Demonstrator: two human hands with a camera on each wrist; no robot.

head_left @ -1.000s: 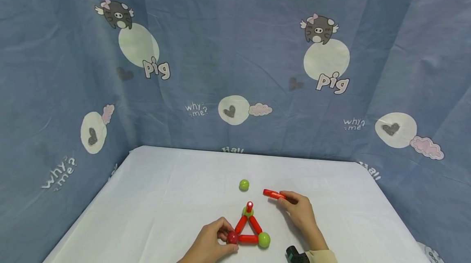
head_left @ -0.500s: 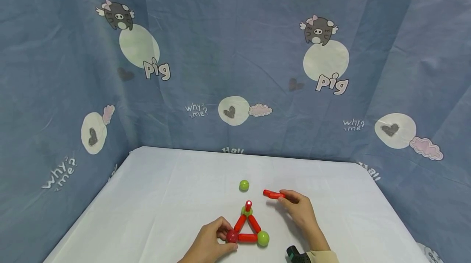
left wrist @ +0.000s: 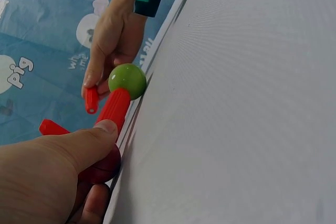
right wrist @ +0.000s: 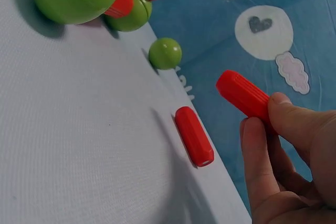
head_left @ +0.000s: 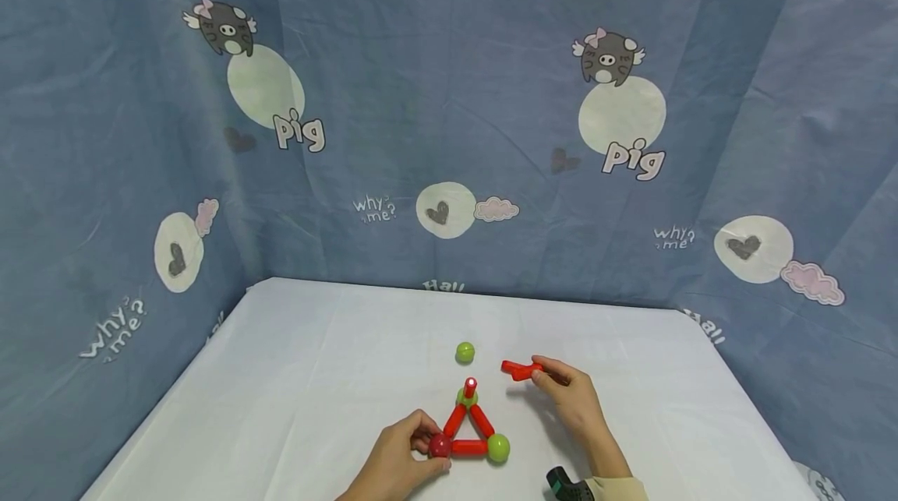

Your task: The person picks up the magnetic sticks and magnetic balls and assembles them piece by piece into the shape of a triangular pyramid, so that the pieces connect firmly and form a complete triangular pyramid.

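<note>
Your left hand [head_left: 403,462] pinches the dark red plastic ball [head_left: 440,446] at the near left corner of the flat triangle of ribbed red plastic rods [head_left: 468,431], thumb on top and fingers curled beneath. That triangle lies on the white cloth-covered tabletop [head_left: 316,376], with a lime-green plastic ball [head_left: 498,447] at its near right corner and another green ball [head_left: 466,397] at its far corner, from which a short red rod [head_left: 470,386] stands upright.

Your right hand [head_left: 571,400] pinches a loose red ribbed rod [right wrist: 245,96] between thumb and fingertips, lifted just off the cloth. A second loose red rod [right wrist: 194,135] lies on the tabletop right beside it, and a spare lime-green ball [head_left: 465,352] sits alone a little farther back.

Watch these risks, as I judge them:
- The rod you hold may drag the lying rod along if the ends attract, since the two are so close.
- The upright rod looks the least steady piece; a brush from your right hand or the rod in it could tip it off the far ball.
- Your left hand's grip is on one corner only, so a push elsewhere could swing the triangle or pull a joint apart.
- The spare ball could roll if nudged.
</note>
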